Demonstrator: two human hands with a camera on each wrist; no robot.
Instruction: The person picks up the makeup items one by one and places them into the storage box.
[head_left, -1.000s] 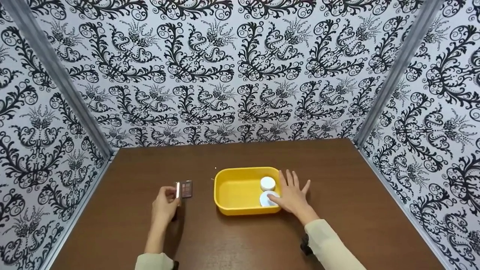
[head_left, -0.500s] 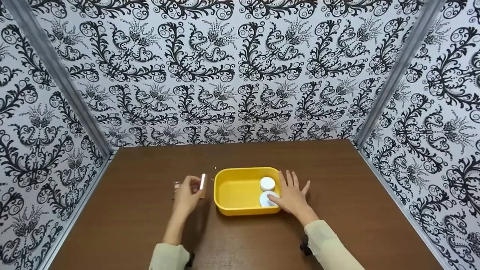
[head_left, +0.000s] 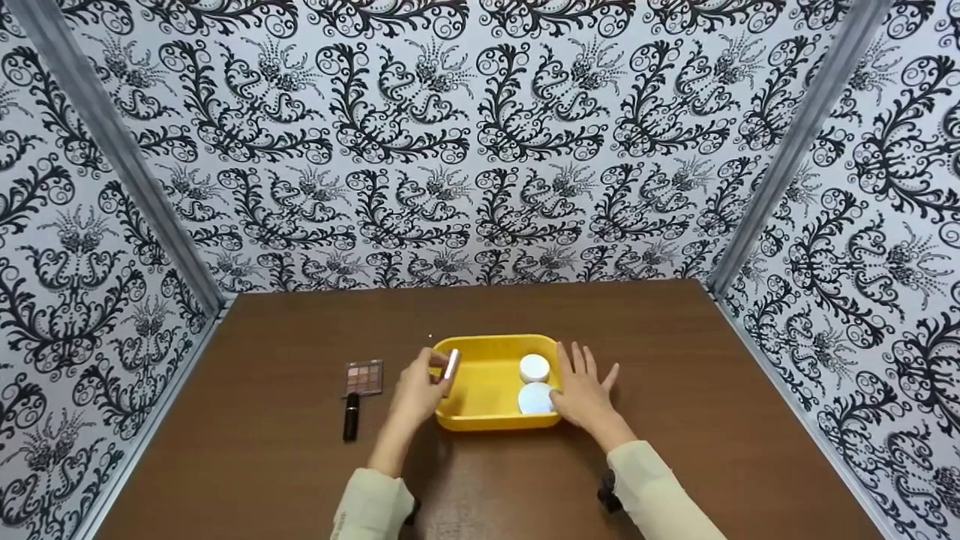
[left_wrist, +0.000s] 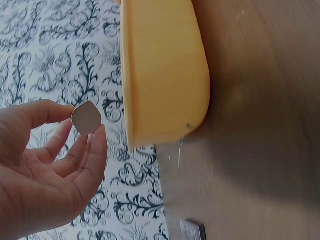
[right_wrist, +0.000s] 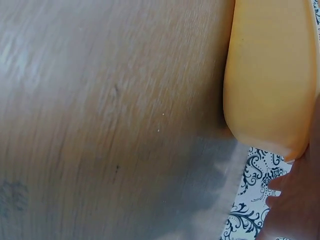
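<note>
My left hand (head_left: 417, 384) pinches a slim pinkish cosmetic tube (head_left: 451, 364) between thumb and fingertips, over the left rim of a yellow plastic bin (head_left: 480, 422). In the left wrist view, the tube's rounded-square grey end (left_wrist: 86, 118) faces the camera, apart from the bin wall (left_wrist: 162, 75). My right hand (head_left: 587, 391) rests against the bin's right rim with fingers spread and straight, its thumb over the edge. Inside the bin at the right are a small white round jar (head_left: 535, 368) and a wider white round item (head_left: 535, 398), partly covered by the thumb.
An eyeshadow palette (head_left: 364, 377) lies on the brown table (head_left: 285, 345) left of the bin. Just in front of it is a black mascara-like tube (head_left: 351, 417). Patterned black-and-white walls (head_left: 480, 187) enclose the table at the back and sides.
My left hand has carried the cosmetic tube rightward from beside the palette to above the bin's left rim, uncovering the palette and black tube. The right hand has stayed almost still.
</note>
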